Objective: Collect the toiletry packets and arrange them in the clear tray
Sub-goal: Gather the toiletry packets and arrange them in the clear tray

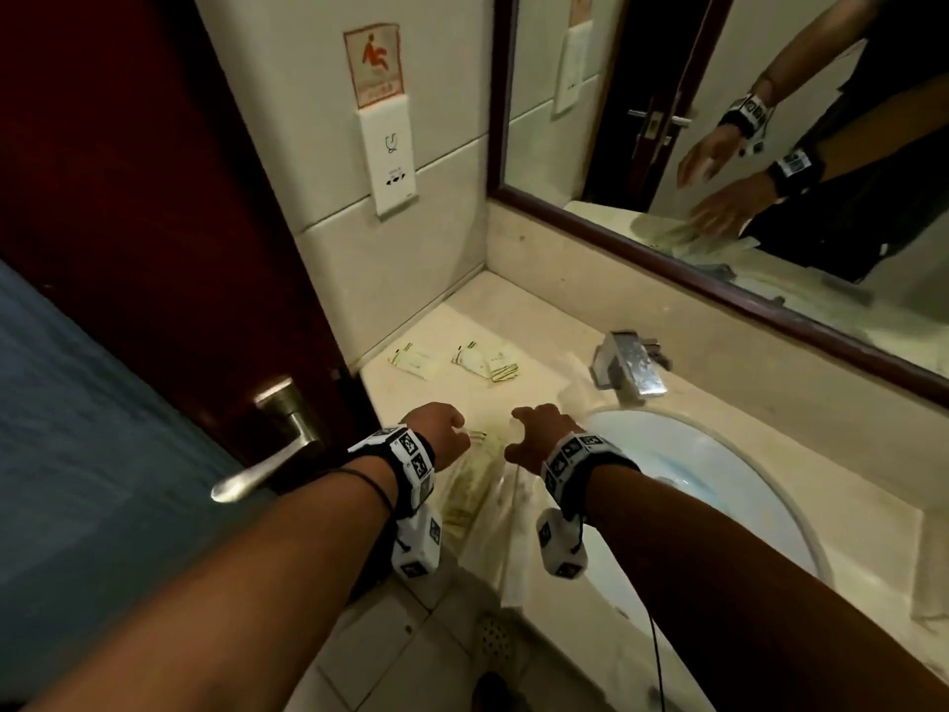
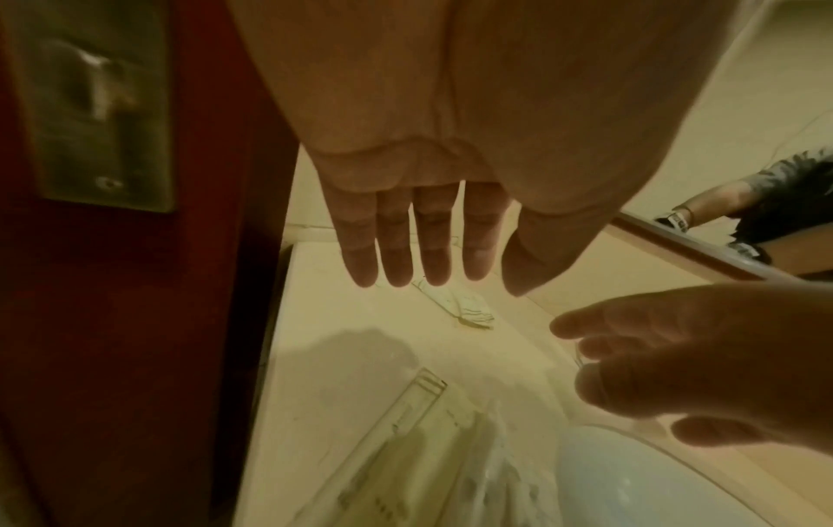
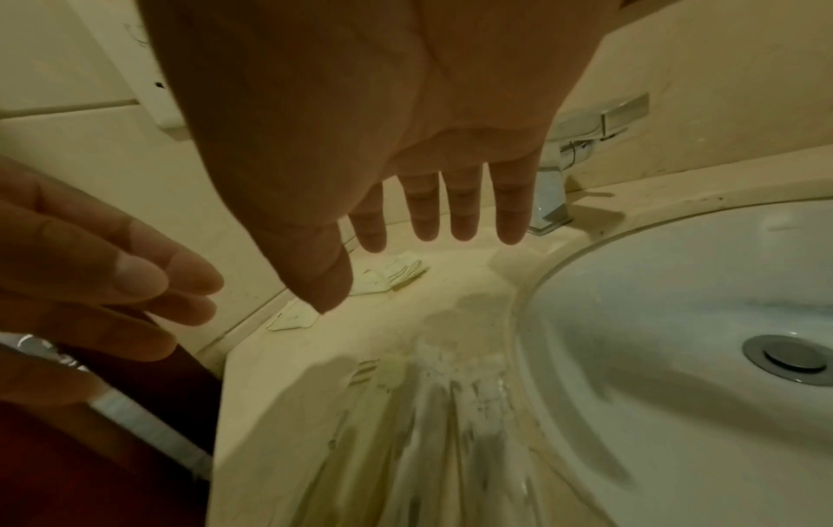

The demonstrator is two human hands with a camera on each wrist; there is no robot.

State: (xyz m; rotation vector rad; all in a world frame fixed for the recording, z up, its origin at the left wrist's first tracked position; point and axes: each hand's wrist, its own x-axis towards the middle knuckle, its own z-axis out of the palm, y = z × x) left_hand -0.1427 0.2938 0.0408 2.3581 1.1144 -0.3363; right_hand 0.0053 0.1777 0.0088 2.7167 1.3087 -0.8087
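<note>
A clear tray [image 1: 475,488] lies on the counter near its front edge, with several cream packets blurred inside it [image 2: 405,463]. Two more small packets lie farther back by the wall, one to the left [image 1: 411,362] and one to the right [image 1: 485,359]; both also show in the right wrist view [image 3: 295,319] [image 3: 396,274]. My left hand [image 1: 436,434] hovers over the tray's far left end, fingers [image 2: 392,256] straight and holding nothing. My right hand [image 1: 539,439] hovers beside it over the tray's right side, fingers [image 3: 464,214] also straight and empty.
A white basin [image 1: 719,485] is sunk into the counter to the right of the tray, with a chrome tap [image 1: 629,367] behind it. A dark red door [image 1: 154,223] with a metal handle [image 1: 267,454] stands close on the left. A mirror [image 1: 744,146] hangs above the counter.
</note>
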